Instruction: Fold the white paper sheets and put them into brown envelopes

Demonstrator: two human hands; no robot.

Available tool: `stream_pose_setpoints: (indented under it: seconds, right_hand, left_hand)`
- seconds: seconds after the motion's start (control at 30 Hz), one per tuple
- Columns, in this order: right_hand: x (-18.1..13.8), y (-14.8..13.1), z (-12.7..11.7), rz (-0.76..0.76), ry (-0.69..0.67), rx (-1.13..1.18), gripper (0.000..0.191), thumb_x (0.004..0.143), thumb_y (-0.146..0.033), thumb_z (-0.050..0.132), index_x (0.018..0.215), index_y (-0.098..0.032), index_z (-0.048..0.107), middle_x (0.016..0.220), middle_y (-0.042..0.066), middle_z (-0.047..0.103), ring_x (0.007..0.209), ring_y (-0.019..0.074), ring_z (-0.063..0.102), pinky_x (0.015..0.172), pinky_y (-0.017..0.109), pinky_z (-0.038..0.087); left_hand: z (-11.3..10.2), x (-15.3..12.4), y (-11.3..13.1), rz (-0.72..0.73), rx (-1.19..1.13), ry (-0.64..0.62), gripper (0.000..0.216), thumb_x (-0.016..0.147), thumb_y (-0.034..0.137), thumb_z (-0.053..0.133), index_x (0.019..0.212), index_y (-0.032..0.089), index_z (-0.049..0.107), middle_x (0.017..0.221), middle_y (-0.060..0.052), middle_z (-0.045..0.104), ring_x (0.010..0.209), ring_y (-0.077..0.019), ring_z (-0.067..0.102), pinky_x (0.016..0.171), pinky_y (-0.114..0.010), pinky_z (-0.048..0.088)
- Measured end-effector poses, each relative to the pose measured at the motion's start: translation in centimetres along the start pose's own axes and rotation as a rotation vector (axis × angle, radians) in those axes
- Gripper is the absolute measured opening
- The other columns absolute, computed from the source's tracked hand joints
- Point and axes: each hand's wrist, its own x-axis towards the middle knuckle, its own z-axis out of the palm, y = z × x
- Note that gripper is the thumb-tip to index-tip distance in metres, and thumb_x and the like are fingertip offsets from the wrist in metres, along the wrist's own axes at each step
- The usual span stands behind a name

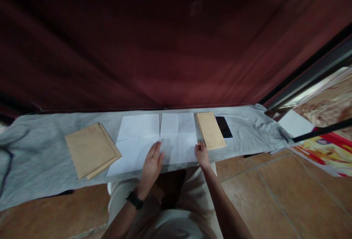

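One view on my screen, the head camera, looking down over the edge of a desk.

1. Desk: covered end to end by a rumpled grey cloth; I see no bare desk surface.
2. Left sheet: white paper, creased from folding, lying flat on the cloth at the middle of the desk.
3. Right sheet: white paper with the same creases, flat, its left edge meeting or just overlapping the left sheet.
4. Left hand: palm down, fingers straight and close together. It lies flat across the near part of the seam between the two sheets and grips nothing. A dark watch sits on the wrist.
5. Right hand: at the near right corner of the right sheet, fingers curled onto the paper's edge. I cannot tell whether it pinches the paper or only touches it.
6. Slim tan stack: envelopes or a folder, just right of the right sheet and just beyond the right hand.
7. Dark flat device: partly tucked under the right side of that stack.
8. Larger tan stack: left of the left sheet, set at an angle, lower pieces showing at its edge.
9. Dark red curtain: hanging behind the desk.
10. Far right: a loose white sheet, a dark rod and a brightly coloured print, above a brown tiled floor.
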Motion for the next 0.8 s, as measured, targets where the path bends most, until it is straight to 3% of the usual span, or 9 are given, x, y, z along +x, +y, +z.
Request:
stream_pose_setpoints:
  seconds: [0.1,0.2,0.37,0.53,0.63,0.8]
  right_hand:
    - [0.3,0.4,-0.5,0.017,-0.014,0.004,0.014,0.081,-0.027,0.043,0.077,-0.024,0.056,0.069,0.003,0.063,0.071,0.0211,0.062,0.071,0.03,0.05]
    - [0.5,0.5,-0.7,0.019,-0.046,0.002,0.013,0.082,-0.029,0.044,0.079,-0.024,0.056,0.07,0.002,0.063,0.072,0.0214,0.062,0.071,0.03,0.05]
    - [0.9,0.1,-0.3,0.021,-0.068,-0.019,0.015,0.083,-0.029,0.043,0.083,-0.024,0.057,0.07,0.002,0.062,0.072,0.0216,0.062,0.071,0.031,0.049]
    - [1.1,0.0,-0.5,0.019,-0.068,-0.032,0.018,0.084,-0.029,0.042,0.085,-0.023,0.06,0.072,0.003,0.063,0.074,0.0224,0.063,0.072,0.031,0.049]
    - [0.9,0.0,-0.8,0.015,-0.061,-0.034,0.02,0.085,-0.03,0.042,0.087,-0.023,0.06,0.072,0.004,0.064,0.073,0.0228,0.063,0.071,0.032,0.049]
    - [0.4,-0.1,-1.0,0.002,-0.057,-0.051,0.019,0.086,-0.029,0.043,0.088,-0.022,0.061,0.074,0.004,0.066,0.074,0.0222,0.065,0.072,0.031,0.05]
  left_hand:
    - [-0.5,1.0,-1.7,0.037,0.131,-0.099,0.051,0.103,0.041,0.036,0.144,0.015,0.051,0.14,-0.016,0.062,0.135,-0.0301,0.054,0.112,-0.05,0.046]
    - [-1.2,1.3,-2.6,0.087,0.232,-0.172,0.049,0.102,0.04,0.037,0.143,0.02,0.055,0.146,-0.011,0.058,0.139,-0.0306,0.05,0.114,-0.052,0.041]
    - [-2.3,0.5,-3.8,0.058,0.319,-0.172,0.051,0.101,0.036,0.034,0.146,0.02,0.053,0.15,-0.009,0.053,0.142,-0.0296,0.047,0.117,-0.053,0.036]
    - [-3.0,0.9,-5.7,0.075,0.31,-0.17,0.05,0.101,0.036,0.034,0.141,0.018,0.058,0.145,-0.012,0.059,0.135,-0.0287,0.054,0.112,-0.05,0.044]
    - [-2.6,2.6,-5.5,0.117,0.25,-0.191,0.047,0.1,0.034,0.036,0.135,0.017,0.061,0.142,-0.013,0.062,0.131,-0.0276,0.058,0.111,-0.048,0.045]
    - [-1.3,6.2,-4.0,0.236,0.231,-0.277,0.045,0.098,0.029,0.038,0.135,0.02,0.061,0.145,-0.009,0.059,0.14,-0.0246,0.049,0.122,-0.05,0.031]
